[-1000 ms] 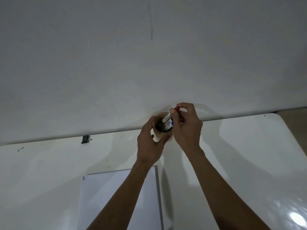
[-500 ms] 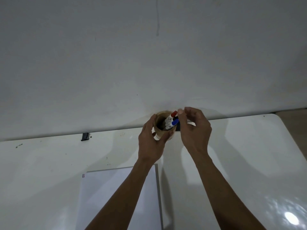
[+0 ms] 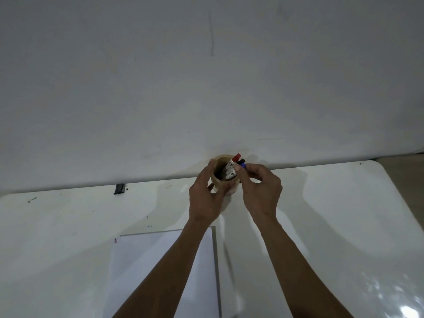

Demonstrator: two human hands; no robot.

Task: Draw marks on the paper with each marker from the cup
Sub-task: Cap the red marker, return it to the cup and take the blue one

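A tan cup (image 3: 218, 180) stands at the table's far edge against the wall. Three markers lean in it: a red-capped marker (image 3: 235, 158), a black-capped marker (image 3: 241, 161) and a blue-capped marker (image 3: 243, 166). My left hand (image 3: 205, 198) wraps around the cup's left side. My right hand (image 3: 261, 191) is just right of the cup, thumb and forefinger pinched at the blue-capped marker's top. A white sheet of paper (image 3: 160, 271) lies near me, partly under my left forearm, with small red marks (image 3: 116, 240) at its top left corner.
The glossy white table (image 3: 332, 226) ends at a plain grey wall (image 3: 206, 88). A small black clip-like object (image 3: 119, 188) sits at the far edge on the left. The table's rounded right corner is at the far right.
My right hand set the red-capped marker into the cup and let it go. Its fingers have since closed on the blue-capped marker. My left hand has stayed on the cup.
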